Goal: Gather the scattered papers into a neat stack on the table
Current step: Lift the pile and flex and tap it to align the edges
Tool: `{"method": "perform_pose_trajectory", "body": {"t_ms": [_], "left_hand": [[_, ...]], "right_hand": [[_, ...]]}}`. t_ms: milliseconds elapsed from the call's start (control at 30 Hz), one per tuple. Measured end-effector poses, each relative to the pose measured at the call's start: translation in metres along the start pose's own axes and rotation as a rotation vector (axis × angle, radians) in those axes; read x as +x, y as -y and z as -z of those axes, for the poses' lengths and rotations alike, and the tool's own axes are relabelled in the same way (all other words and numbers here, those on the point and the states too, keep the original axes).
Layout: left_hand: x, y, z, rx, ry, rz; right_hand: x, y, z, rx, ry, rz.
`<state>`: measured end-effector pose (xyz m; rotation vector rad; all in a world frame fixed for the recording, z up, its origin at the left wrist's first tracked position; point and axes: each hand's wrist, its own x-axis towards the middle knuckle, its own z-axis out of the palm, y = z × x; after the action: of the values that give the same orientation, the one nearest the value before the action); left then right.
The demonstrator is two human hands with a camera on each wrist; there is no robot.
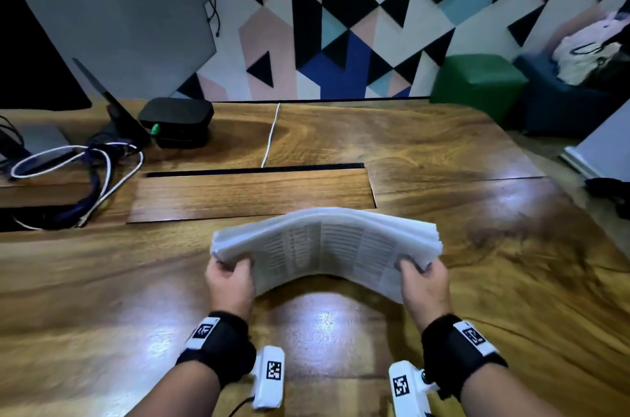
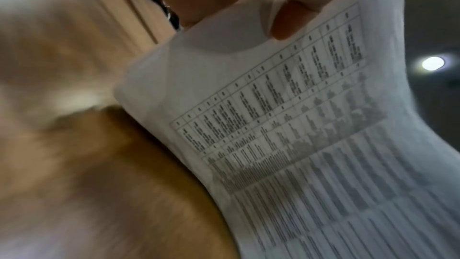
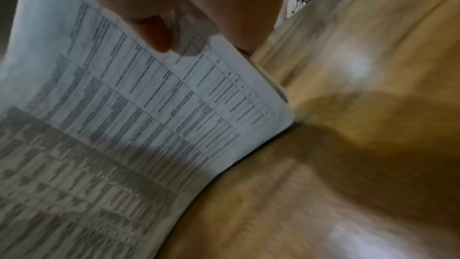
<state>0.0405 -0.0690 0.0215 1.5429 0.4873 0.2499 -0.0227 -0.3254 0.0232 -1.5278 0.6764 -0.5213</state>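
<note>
- Left hand [image 1: 229,283]: fingers curled, thumb [image 2: 288,21] on the printed face, pinching the papers' [image 1: 324,246] left edge.
- Right hand [image 1: 426,285]: thumb [image 3: 155,32] likewise pinching the right edge.
- Both forearms reach forward, wrists wearing black bands.

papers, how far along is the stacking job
Done: the printed papers look gathered into one bundle; no loose sheets show on the wooden table. In hand: the left hand and right hand grip its ends, bowed upward above the table. Left: squaring the edges and laying it flat.
</note>
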Motion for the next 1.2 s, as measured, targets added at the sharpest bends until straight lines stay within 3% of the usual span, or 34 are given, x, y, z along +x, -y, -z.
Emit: {"method": "perform_pose_trajectory", "body": {"t_ms": [100,167,233,300,367,400,500,567,667,767,933,1000,1133,1200], "left_hand": [[-0.008,0.008,0.006,0.078,0.046,0.081],[0.0,-0.004,0.014,0.061,0.093,-0.035],[0.011,-0.03,0.021,0.133,0.117,-0.28],[0.015,-0.065,0.023,0.359,0.165,-0.616],[0.006,-0.099,0.012,0.544,0.38,-0.881],[-0.002,-0.112,0.002,0.589,0.537,-0.916],[-0.009,-0.119,-0.028,0.594,0.894,-0.774],[-0.01,-0.113,-0.04,0.491,0.936,-0.643],[-0.011,-0.107,-0.044,0.242,0.813,-0.498],[-0.005,-0.109,-0.038,0.068,0.767,-0.448],[-0.001,-0.105,-0.032,-0.156,0.76,-0.236],[-0.004,-0.104,-0.033,-0.179,0.707,-0.232],[-0.016,-0.095,-0.034,-0.187,0.536,-0.289],[-0.025,-0.071,-0.035,-0.129,0.464,-0.24]], "right_hand": [[-0.002,0.003,0.003,-0.039,0.01,0.0],[0.007,0.023,0.003,-0.066,0.047,0.103],[0.018,0.05,0.005,-0.102,0.096,0.235],[0.026,0.078,0.005,-0.141,0.144,0.311],[0.031,0.101,0.003,-0.188,0.211,0.358],[0.031,0.113,0.002,-0.217,0.248,0.393],[0.025,0.141,-0.003,-0.369,0.32,0.541],[0.019,0.153,-0.006,-0.508,0.301,0.638],[0.021,0.161,0.003,-0.524,0.222,0.68],[0.034,0.147,0.025,-0.31,0.12,0.582],[0.035,0.109,0.016,0.252,0.403,0.112],[0.024,0.113,0.005,0.219,0.363,0.119],[-0.002,0.101,-0.011,0.191,0.201,0.272],[-0.021,0.079,-0.018,0.201,0.169,0.241]]}}
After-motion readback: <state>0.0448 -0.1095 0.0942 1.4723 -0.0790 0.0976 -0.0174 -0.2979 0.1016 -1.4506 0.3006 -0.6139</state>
